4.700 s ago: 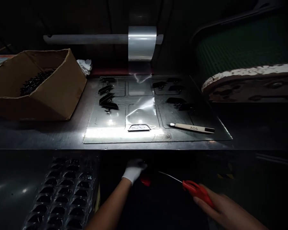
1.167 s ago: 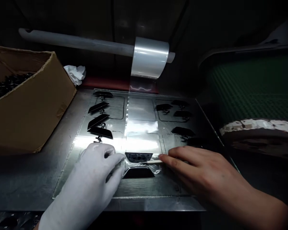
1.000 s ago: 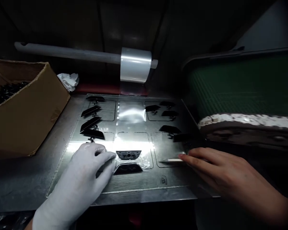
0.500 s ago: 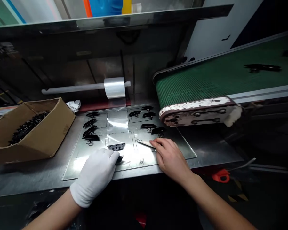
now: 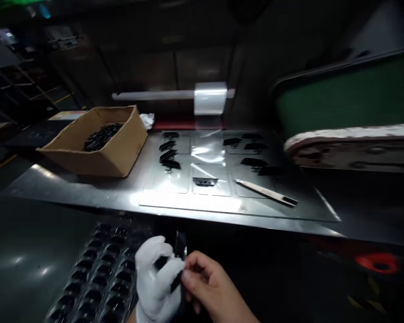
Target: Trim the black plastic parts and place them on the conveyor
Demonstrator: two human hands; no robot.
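My left hand (image 5: pixel 156 278), in a white glove, is closed around a small black plastic part (image 5: pixel 180 246) in front of the table edge. My bare right hand (image 5: pixel 207 282) pinches at the right edge of the same part with thumb and forefinger; any film there is too small to make out. On the glass plate (image 5: pixel 175 199) lies a slim white-handled cutter (image 5: pixel 264 190), free of both hands. One black part (image 5: pixel 205 181) rests at the plate's middle, and several more black parts (image 5: pixel 170 163) lie along its left and right sides.
A cardboard box (image 5: pixel 128 154) of small black pieces stands on the left. Clear film hangs from a roll (image 5: pixel 210 99) behind the plate. A green conveyor (image 5: pixel 350 98) juts in at right. Below left sits a tray (image 5: pixel 99 273) with rows of black parts.
My right hand has let go of the cutter, which now lies on the plate. Both hands have come back off the plate and together at the black part. The view has swung left.
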